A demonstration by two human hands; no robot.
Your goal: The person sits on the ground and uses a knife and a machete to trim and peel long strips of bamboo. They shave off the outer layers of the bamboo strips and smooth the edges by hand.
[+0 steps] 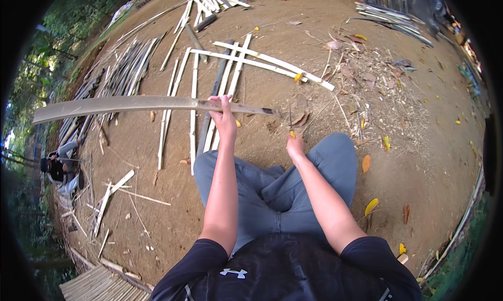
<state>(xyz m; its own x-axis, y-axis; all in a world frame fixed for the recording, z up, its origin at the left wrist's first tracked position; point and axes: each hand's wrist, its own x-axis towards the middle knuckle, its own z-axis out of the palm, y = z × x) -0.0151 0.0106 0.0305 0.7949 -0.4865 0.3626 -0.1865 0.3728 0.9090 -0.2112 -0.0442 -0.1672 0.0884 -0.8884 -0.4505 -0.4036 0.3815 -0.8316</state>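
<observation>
A long split length of bamboo (126, 105) stretches sideways in front of me, its wide pale end at the left and a dark-tipped narrow end at the right. My left hand (224, 120) is closed around it near the narrow end. In my right hand (295, 147), above my right shin, is a knife (291, 117) held upright, its thin dark blade seen nearly edge-on. The blade stands just right of the bamboo's dark tip, apart from it. Most of the knife's handle is hidden by my fingers.
Pale bamboo strips (242, 64) lie crossed on the dirt ahead, with a dark pole (216, 91) among them. More bamboo is piled at the far left (118, 73) and far right. Shavings (387, 104) and leaves litter the right. Another person (62, 165) sits at far left.
</observation>
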